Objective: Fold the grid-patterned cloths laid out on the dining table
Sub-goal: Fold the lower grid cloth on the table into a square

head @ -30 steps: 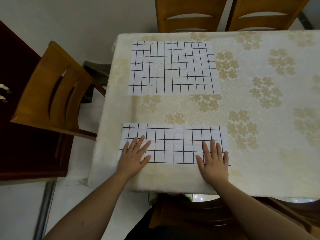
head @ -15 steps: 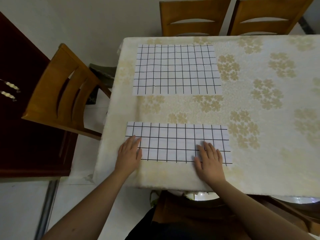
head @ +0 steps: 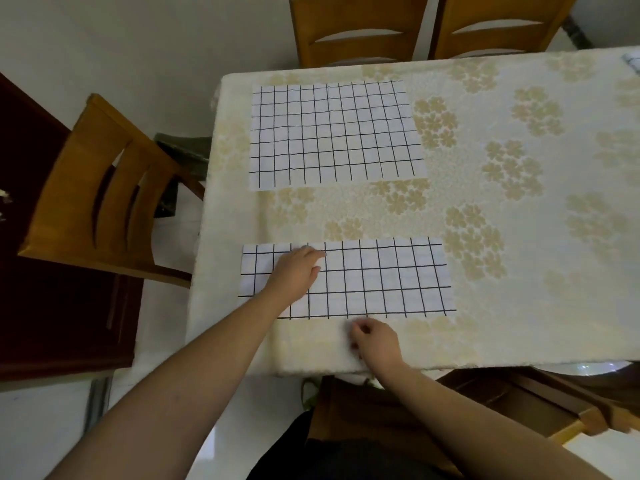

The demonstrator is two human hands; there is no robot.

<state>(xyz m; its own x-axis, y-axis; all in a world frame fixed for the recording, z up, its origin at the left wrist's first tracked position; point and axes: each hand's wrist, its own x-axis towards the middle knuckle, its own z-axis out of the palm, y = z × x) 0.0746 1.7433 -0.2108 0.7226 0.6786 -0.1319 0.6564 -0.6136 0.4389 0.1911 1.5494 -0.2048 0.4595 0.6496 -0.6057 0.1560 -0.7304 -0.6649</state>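
Note:
Two white cloths with black grid lines lie on the table (head: 540, 306), which has a cream floral cover. The far cloth (head: 336, 133) is spread flat near the table's far left corner. The near cloth (head: 381, 278) is a narrower folded strip close to the front edge. My left hand (head: 294, 275) rests on the left part of the near cloth, fingertips at its far edge. My right hand (head: 375, 341) sits on the table cover just in front of the cloth's near edge, fingers curled; blur hides whether they pinch the edge.
A wooden chair (head: 97, 188) stands at the table's left end, and two more chairs (head: 360, 32) (head: 502, 26) at the far side. A dark cabinet (head: 52, 306) is on the left. A bit of another grid cloth (head: 633, 62) shows at the far right edge.
Both hands lay flat on the near cloth's front corners. My left hand has moved up and right to the far edge. My right hand has slid left off the cloth and curled.

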